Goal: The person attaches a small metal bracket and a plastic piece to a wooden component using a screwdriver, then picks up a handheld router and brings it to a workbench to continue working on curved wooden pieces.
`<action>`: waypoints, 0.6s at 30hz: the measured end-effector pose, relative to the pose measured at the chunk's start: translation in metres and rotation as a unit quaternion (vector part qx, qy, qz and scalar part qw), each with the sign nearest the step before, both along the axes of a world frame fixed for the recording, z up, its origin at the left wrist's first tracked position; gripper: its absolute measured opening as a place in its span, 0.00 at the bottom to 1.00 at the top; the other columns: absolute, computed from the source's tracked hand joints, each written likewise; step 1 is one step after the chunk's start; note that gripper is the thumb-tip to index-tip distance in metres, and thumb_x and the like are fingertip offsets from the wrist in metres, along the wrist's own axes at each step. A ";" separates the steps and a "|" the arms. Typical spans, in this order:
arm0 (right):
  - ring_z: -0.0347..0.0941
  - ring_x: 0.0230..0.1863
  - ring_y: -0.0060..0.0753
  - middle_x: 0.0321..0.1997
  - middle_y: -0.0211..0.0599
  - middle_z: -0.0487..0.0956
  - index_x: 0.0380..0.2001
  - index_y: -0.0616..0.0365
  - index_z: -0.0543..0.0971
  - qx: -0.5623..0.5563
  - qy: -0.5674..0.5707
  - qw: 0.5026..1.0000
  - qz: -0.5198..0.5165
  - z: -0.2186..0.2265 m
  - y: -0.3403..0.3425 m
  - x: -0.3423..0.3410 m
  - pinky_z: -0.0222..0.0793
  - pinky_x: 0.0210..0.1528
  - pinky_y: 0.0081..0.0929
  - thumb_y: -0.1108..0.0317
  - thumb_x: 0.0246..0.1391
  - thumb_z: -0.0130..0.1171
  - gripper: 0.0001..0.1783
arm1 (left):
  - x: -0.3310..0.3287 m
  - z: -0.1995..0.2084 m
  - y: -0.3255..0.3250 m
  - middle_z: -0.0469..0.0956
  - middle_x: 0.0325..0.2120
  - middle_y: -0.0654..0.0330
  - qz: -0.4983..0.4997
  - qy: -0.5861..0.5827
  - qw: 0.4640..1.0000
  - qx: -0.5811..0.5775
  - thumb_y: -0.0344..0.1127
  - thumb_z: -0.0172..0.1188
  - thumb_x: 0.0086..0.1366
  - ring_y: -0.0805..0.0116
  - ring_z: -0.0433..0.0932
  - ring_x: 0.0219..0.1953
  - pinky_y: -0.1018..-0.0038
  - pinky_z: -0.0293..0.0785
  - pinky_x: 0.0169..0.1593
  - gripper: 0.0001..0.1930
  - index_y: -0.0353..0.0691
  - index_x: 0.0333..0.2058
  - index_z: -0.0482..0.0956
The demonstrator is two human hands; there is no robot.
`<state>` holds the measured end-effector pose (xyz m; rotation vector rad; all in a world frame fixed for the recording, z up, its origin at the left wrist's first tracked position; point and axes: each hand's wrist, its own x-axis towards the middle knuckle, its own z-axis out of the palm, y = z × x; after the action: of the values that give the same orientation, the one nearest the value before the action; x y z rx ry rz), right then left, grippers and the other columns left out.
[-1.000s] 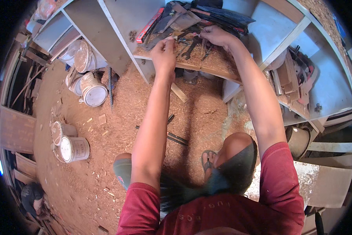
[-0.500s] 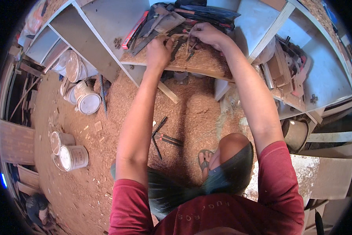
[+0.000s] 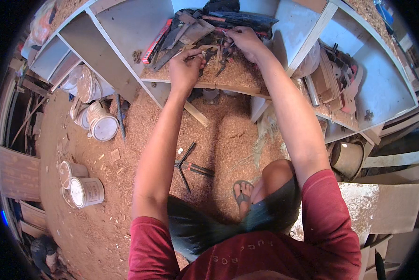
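Note:
My left hand (image 3: 184, 70) is over a shelf (image 3: 159, 74) strewn with wood shavings, its thumb and fingers pinched around something small that I cannot make out. Farther right, my right hand (image 3: 246, 43) is also closed, and whatever its fingertips grip is too small to name. Between the hands lie dark metal tools (image 3: 222, 60), partly hidden by my fingers. A pile of flat grey-brown pieces (image 3: 198, 31) rests behind my left hand, next to a long red box (image 3: 157, 41).
White cabinet walls (image 3: 307, 39) flank the shelf. On the shavings-covered floor lie a black three-armed piece (image 3: 185, 164) and orange-and-black handles (image 3: 200, 169). White buckets (image 3: 87, 192) stand at left. Boards (image 3: 328, 81) fill the right compartment. Someone crouches (image 3: 45, 252) at lower left.
My left hand has drawn slightly nearer to me, its fingers now raised in a pinch. My right hand remains around the same part of the shelf. The whole view has shifted a little.

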<state>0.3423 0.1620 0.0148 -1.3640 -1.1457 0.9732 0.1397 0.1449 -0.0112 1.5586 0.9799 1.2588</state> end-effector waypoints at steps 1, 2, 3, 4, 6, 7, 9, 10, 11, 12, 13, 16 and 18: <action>0.75 0.28 0.29 0.27 0.39 0.77 0.34 0.64 0.76 0.001 0.034 0.999 0.010 0.001 0.000 -0.001 0.71 0.26 0.24 0.62 0.59 0.56 0.14 | 0.002 -0.003 0.002 0.79 0.32 0.51 -0.027 -0.105 0.992 -0.057 0.30 0.56 0.62 0.62 0.81 0.34 0.72 0.78 0.39 0.11 0.28 0.40 0.77; 0.75 0.28 0.30 0.27 0.38 0.76 0.34 0.63 0.76 0.001 0.066 0.998 0.017 0.001 -0.002 -0.001 0.72 0.26 0.24 0.61 0.59 0.56 0.14 | 0.004 -0.002 0.001 0.78 0.34 0.51 -0.040 -0.195 0.974 -0.112 0.29 0.55 0.62 0.61 0.80 0.34 0.72 0.78 0.40 0.11 0.27 0.40 0.76; 0.74 0.28 0.31 0.26 0.37 0.75 0.34 0.62 0.75 0.001 0.099 0.995 0.024 0.001 -0.004 -0.001 0.72 0.26 0.24 0.60 0.59 0.56 0.14 | 0.006 0.000 0.001 0.76 0.37 0.52 -0.053 -0.283 0.943 -0.165 0.29 0.54 0.63 0.61 0.79 0.35 0.72 0.78 0.41 0.11 0.27 0.40 0.74; 0.75 0.28 0.32 0.26 0.37 0.75 0.35 0.62 0.75 -0.010 0.117 0.993 0.026 0.000 -0.005 -0.001 0.73 0.27 0.25 0.60 0.60 0.55 0.14 | 0.008 0.001 0.000 0.74 0.39 0.53 -0.064 -0.367 0.903 -0.217 0.29 0.53 0.63 0.60 0.78 0.36 0.72 0.79 0.42 0.11 0.27 0.41 0.72; 0.76 0.29 0.33 0.26 0.37 0.75 0.38 0.61 0.74 -0.032 0.158 0.986 0.032 -0.001 -0.008 -0.006 0.74 0.29 0.28 0.60 0.60 0.53 0.14 | 0.006 0.000 0.002 0.69 0.44 0.50 -0.064 -0.382 0.884 -0.262 0.31 0.49 0.65 0.59 0.76 0.36 0.68 0.79 0.43 0.13 0.26 0.43 0.69; 0.76 0.29 0.34 0.26 0.37 0.75 0.38 0.62 0.73 -0.029 0.183 0.981 0.050 -0.001 -0.009 -0.006 0.75 0.30 0.29 0.61 0.61 0.52 0.13 | 0.004 -0.002 0.002 0.66 0.47 0.49 -0.064 -0.389 0.874 -0.284 0.32 0.47 0.66 0.59 0.75 0.36 0.66 0.80 0.43 0.14 0.26 0.44 0.67; 0.77 0.31 0.37 0.27 0.39 0.75 0.39 0.62 0.72 -0.027 0.234 0.968 0.082 -0.003 -0.011 -0.001 0.76 0.32 0.32 0.62 0.62 0.49 0.13 | 0.006 -0.001 -0.005 0.71 0.42 0.54 -0.041 -0.336 0.898 -0.281 0.32 0.51 0.63 0.63 0.74 0.31 0.69 0.78 0.39 0.12 0.29 0.41 0.72; 0.77 0.31 0.38 0.27 0.40 0.75 0.40 0.62 0.72 -0.023 0.249 0.965 0.082 -0.006 -0.013 -0.001 0.77 0.33 0.33 0.62 0.62 0.48 0.13 | 0.007 0.000 -0.008 0.74 0.39 0.56 -0.030 -0.309 0.909 -0.279 0.32 0.53 0.62 0.66 0.73 0.29 0.71 0.76 0.37 0.12 0.31 0.40 0.74; 0.77 0.32 0.39 0.27 0.40 0.75 0.40 0.62 0.71 -0.017 0.263 0.961 0.085 -0.004 -0.016 -0.003 0.77 0.34 0.34 0.63 0.63 0.47 0.12 | 0.004 0.000 -0.006 0.75 0.36 0.57 -0.029 -0.223 0.942 -0.250 0.34 0.54 0.61 0.67 0.73 0.28 0.71 0.76 0.37 0.12 0.32 0.39 0.76; 0.78 0.32 0.41 0.27 0.41 0.75 0.41 0.62 0.71 -0.010 0.277 0.957 0.087 -0.001 -0.018 -0.006 0.77 0.35 0.35 0.64 0.63 0.46 0.12 | -0.001 0.000 -0.004 0.77 0.33 0.58 -0.029 -0.135 0.966 -0.218 0.35 0.55 0.60 0.68 0.73 0.27 0.71 0.75 0.36 0.12 0.32 0.38 0.78; 0.78 0.34 0.41 0.28 0.41 0.76 0.40 0.62 0.71 -0.011 0.280 0.956 0.091 0.002 -0.018 -0.007 0.77 0.38 0.36 0.66 0.62 0.46 0.11 | -0.003 -0.001 -0.003 0.78 0.30 0.59 -0.028 -0.046 0.981 -0.184 0.37 0.56 0.59 0.69 0.73 0.26 0.71 0.75 0.35 0.13 0.33 0.36 0.80; 0.77 0.38 0.43 0.29 0.42 0.76 0.37 0.62 0.71 -0.011 0.292 0.952 0.093 0.003 -0.018 -0.003 0.77 0.44 0.38 0.69 0.62 0.45 0.08 | 0.000 -0.002 -0.006 0.80 0.22 0.57 -0.014 0.183 0.982 0.031 0.40 0.60 0.55 0.63 0.77 0.25 0.67 0.75 0.37 0.13 0.37 0.32 0.84; 0.78 0.40 0.45 0.29 0.43 0.76 0.36 0.62 0.71 -0.007 0.304 0.949 0.088 0.004 -0.021 0.000 0.77 0.46 0.38 0.69 0.62 0.45 0.08 | 0.007 -0.001 -0.011 0.80 0.23 0.53 -0.010 0.268 0.959 0.094 0.41 0.62 0.53 0.56 0.79 0.28 0.64 0.75 0.38 0.12 0.39 0.31 0.84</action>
<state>0.3425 0.1407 0.0191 -0.8770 -0.7909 1.4091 0.1464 0.1335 -0.0120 2.1187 1.1951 0.9484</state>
